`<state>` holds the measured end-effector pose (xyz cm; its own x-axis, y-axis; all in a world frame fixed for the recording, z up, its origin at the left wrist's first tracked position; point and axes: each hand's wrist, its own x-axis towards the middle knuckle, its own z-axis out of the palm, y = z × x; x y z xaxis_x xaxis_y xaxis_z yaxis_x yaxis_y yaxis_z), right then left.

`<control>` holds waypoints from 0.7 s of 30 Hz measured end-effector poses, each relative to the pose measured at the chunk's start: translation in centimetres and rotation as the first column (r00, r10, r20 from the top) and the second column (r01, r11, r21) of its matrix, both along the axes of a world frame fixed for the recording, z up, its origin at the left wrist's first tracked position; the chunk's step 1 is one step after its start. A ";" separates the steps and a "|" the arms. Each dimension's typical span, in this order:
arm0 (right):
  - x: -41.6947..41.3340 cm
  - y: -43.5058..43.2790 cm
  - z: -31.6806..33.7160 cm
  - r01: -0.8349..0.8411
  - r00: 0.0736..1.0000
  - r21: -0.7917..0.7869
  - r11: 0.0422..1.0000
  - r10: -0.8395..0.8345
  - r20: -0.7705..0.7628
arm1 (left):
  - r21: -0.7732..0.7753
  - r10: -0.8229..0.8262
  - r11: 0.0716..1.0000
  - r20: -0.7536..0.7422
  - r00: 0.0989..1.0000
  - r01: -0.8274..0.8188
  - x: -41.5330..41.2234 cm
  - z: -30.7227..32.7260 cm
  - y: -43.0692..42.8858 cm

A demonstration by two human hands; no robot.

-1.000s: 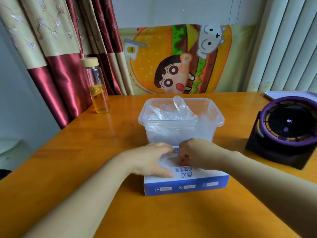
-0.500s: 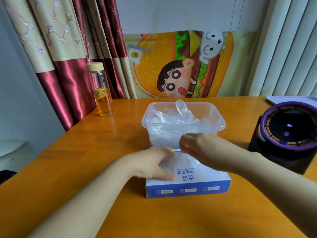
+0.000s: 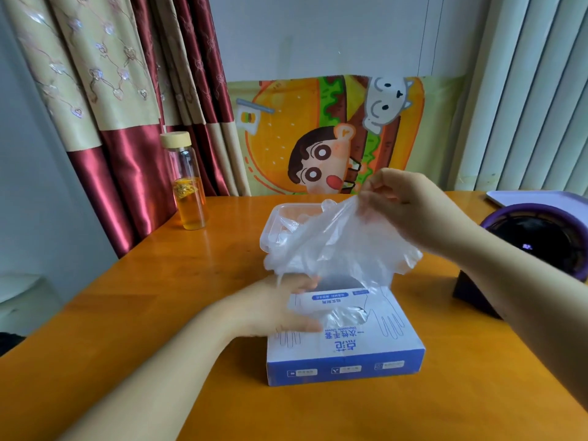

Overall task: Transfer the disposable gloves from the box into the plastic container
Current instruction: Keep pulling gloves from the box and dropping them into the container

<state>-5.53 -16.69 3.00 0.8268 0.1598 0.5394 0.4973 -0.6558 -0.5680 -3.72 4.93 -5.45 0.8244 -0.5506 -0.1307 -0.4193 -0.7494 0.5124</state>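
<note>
Box (image 3: 345, 345) sits near-centre on the table (image 3: 159, 313); left hand (image 3: 270, 310) rests flat on its left top, fingers loosely straight, gripping nothing. Above it, right hand (image 3: 404, 205) pinches a clear glove (image 3: 337, 249) that hangs in front of the plastic container (image 3: 270, 230) just behind the box.

The box (image 3: 345, 348) towards the near edge of the table (image 3: 159, 313) reads, upside down from here, "一次性手套" with small "Disposable Gloves" beside it; its smaller labels are too tiny to read.
</note>
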 end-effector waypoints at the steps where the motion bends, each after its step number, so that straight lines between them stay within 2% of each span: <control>1: -0.1 -0.1 0.4 -0.028 0.999 0.041 0.999 0.028 -0.021 | -0.137 0.037 0.990 -0.014 0.999 -0.039 -0.1 0.7 0.0; 3: 0.0 -0.4 0.6 -0.037 0.996 0.163 0.986 0.049 -0.074 | -0.409 0.080 0.908 -0.033 0.996 -0.087 0.2 1.9 0.1; 4: 0.1 -0.4 0.5 -0.025 0.991 0.234 0.972 0.055 -0.121 | -0.487 0.114 0.867 -0.013 0.993 -0.106 0.4 2.4 0.1; 6: 0.4 -0.3 0.0 0.001 0.960 0.347 0.938 0.096 -0.262 | -0.573 0.200 0.806 0.029 0.979 -0.148 1.0 3.2 -0.3; 9: 1.1 0.1 -0.7 0.026 0.888 0.394 0.919 0.159 -0.431 | -0.694 0.302 0.697 0.053 0.952 -0.182 1.4 4.5 -1.0; 12: 2.0 0.0 -1.3 0.045 0.840 0.417 0.908 0.192 -0.508 | -0.676 0.428 0.707 0.177 0.886 -0.207 1.7 5.9 -1.4; 14: 2.6 0.0 -1.2 0.050 0.801 0.441 0.896 0.228 -0.553 | -0.646 0.386 0.745 0.210 0.898 -0.169 2.6 6.9 -1.7; 17: 3.2 0.0 -1.3 0.067 0.738 0.525 0.848 0.312 -0.599 | -0.525 0.361 0.820 0.168 0.917 -0.227 3.4 7.9 -2.9; 19: 3.4 -0.2 -1.5 0.085 0.811 0.545 0.834 0.259 -0.525 | -0.530 0.408 0.788 0.070 0.910 -0.312 4.0 8.2 -3.2; 21: 3.5 -0.9 -1.6 0.107 0.898 0.659 0.744 0.213 -0.385 | -0.540 0.451 0.745 -0.024 0.892 -0.391 4.4 8.4 -3.0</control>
<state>-1.99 -17.62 1.40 0.9898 -0.0466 0.1350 0.1341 -0.0227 -0.9907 0.72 1.94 2.97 0.9805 -0.1028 0.1673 -0.1963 -0.4958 0.8459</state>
